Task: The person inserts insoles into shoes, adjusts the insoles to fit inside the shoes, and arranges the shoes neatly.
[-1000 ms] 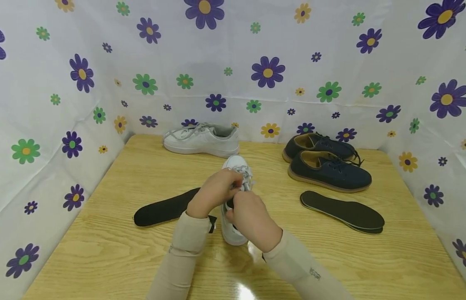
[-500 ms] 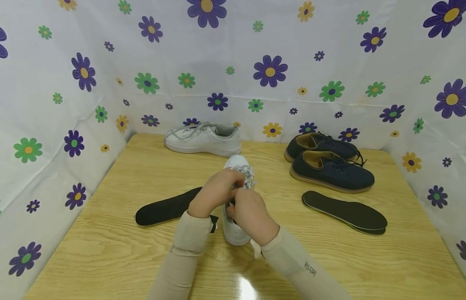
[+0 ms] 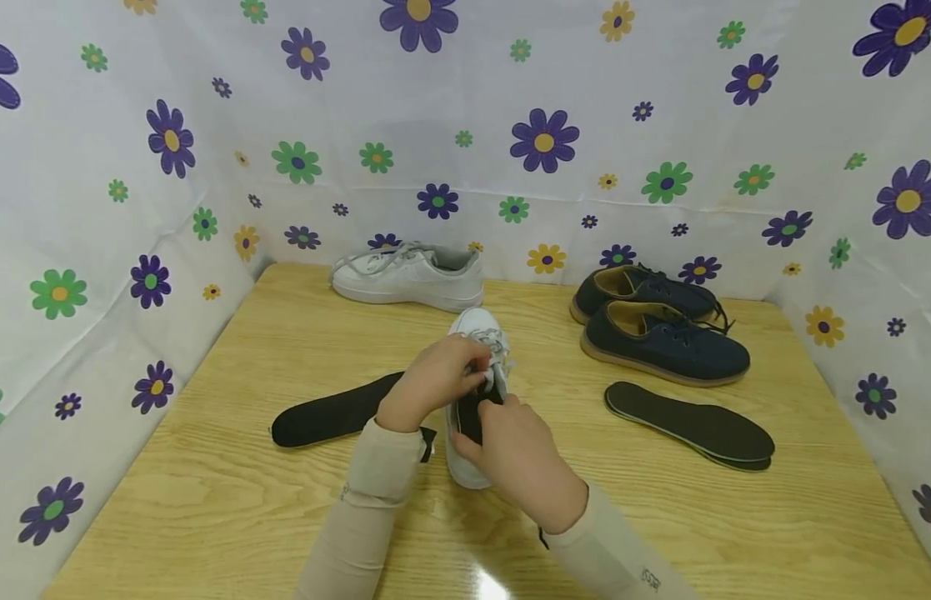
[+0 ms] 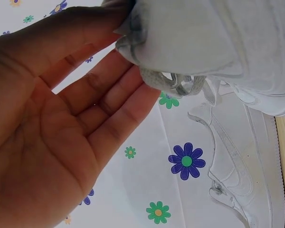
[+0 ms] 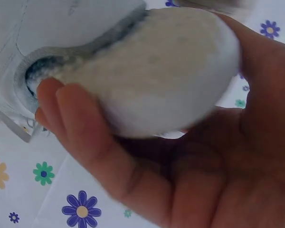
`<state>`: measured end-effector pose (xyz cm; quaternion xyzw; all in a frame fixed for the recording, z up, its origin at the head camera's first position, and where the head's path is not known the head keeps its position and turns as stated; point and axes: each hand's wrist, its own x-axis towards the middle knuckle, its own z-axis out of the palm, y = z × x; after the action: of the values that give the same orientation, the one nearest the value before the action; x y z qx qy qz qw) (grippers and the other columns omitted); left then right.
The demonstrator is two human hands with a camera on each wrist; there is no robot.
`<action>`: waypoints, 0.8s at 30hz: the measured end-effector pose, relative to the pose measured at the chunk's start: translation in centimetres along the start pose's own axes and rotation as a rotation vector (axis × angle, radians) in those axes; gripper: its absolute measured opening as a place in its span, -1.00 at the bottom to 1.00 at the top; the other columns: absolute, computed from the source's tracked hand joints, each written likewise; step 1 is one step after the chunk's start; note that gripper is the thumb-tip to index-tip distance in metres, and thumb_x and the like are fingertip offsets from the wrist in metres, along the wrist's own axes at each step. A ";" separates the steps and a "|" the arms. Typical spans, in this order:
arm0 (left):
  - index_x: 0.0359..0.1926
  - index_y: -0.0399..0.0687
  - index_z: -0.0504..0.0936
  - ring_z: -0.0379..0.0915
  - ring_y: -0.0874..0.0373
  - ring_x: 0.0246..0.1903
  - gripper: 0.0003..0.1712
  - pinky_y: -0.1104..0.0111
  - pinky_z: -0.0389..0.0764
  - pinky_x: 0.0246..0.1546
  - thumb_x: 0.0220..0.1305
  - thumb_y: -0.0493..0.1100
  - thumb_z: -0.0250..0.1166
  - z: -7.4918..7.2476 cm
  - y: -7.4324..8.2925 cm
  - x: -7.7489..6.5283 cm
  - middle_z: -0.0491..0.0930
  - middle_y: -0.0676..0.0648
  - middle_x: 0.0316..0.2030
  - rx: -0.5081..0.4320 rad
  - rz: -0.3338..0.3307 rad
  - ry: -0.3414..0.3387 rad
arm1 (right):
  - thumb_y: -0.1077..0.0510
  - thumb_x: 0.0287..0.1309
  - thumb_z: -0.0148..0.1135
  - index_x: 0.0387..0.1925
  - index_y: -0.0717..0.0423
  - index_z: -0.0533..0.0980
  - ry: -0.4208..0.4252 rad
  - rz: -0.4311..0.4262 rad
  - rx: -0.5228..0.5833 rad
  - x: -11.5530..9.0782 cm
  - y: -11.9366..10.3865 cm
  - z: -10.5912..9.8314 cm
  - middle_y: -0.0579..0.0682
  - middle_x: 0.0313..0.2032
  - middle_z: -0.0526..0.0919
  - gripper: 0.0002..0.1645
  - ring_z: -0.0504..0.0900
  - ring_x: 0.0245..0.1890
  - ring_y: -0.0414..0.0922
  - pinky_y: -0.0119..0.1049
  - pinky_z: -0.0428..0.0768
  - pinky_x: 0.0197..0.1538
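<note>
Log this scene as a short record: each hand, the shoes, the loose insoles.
Left hand: pinches the near white shoe at its tongue
Right hand: holds an insole partly inside that shoe
Far white shoe: back left
Dark shoes: two, back right
Black insole: left of the near white shoe
Overlapping insoles: nearer the camera than the dark shoes

Head cam is looking forward-down over table [image 3: 210, 508]; both wrist cams are facing white sneaker [image 4: 194, 42] close-up, sharing flowered backdrop [image 4: 137, 185].
</note>
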<state>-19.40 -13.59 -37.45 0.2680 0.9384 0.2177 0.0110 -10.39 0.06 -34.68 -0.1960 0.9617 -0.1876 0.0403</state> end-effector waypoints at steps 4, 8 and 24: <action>-0.49 -0.03 0.51 0.35 0.13 -0.41 -0.80 0.28 0.42 -0.34 0.18 -0.27 0.37 -0.1 0.0 0.0 0.47 0.04 -0.49 0.006 0.001 0.004 | 0.01 0.10 0.38 -0.38 0.31 0.52 -0.004 -0.048 0.102 -1.4 0.4 -0.9 0.09 -0.48 0.45 -0.60 0.43 -0.54 -0.09 -0.27 0.42 -0.50; -0.51 -0.03 0.50 0.35 0.14 -0.42 -0.79 0.28 0.41 -0.35 0.17 -0.27 0.37 -0.1 0.1 0.0 0.45 0.04 -0.50 0.001 0.003 0.011 | 0.12 0.08 0.40 -0.39 0.24 0.51 -0.033 -0.047 0.190 -2.2 0.7 -1.4 0.11 -0.39 0.46 -0.72 0.46 -0.46 -0.09 -0.26 0.47 -0.39; -0.50 -0.03 0.51 0.36 0.14 -0.40 -0.80 0.27 0.44 -0.33 0.15 -0.28 0.38 0.0 0.0 0.1 0.47 0.04 -0.49 0.006 0.018 0.025 | 0.18 0.07 0.41 -0.44 0.15 0.59 0.014 -0.055 0.258 -1.8 1.4 -0.9 0.08 -0.36 0.55 -0.85 0.47 -0.43 -0.12 -0.30 0.45 -0.39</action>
<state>-19.45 -13.57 -37.48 0.2740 0.9367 0.2181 -0.0036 -9.41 2.25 -34.31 -0.2142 0.9240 -0.3123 0.0533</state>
